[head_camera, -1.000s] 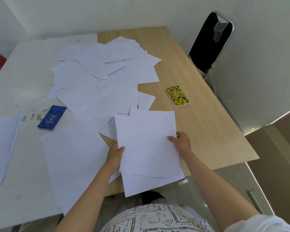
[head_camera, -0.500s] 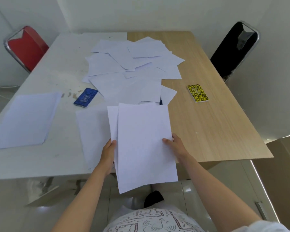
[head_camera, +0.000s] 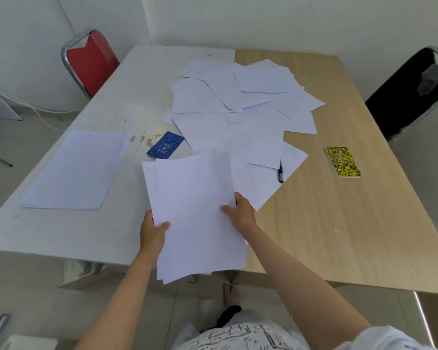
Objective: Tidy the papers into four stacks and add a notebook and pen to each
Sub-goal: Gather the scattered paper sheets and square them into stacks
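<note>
We see a red chair (head_camera: 92, 63) and a black chair (head_camera: 410, 97) flanking the counter (head_camera: 326, 223). Loose papers (head_camera: 240, 107) half cover a pen (head_camera: 280, 173) between the blue notebook (head_camera: 165, 145) and yellow notebook (head_camera: 343, 161). A tidy stack (head_camera: 79, 170) lies left. Our left hand (head_camera: 153, 232) and right hand (head_camera: 242, 213) each grip a white sheaf (head_camera: 195, 210) at the near edge.

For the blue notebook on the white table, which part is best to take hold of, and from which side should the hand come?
Probably pinch the blue notebook across its two long edges near its near-left end, coming from above on the left. It lies flat and slanted on the white table, and that end looks clear, while the loose papers lie close by its far-right end.
</note>
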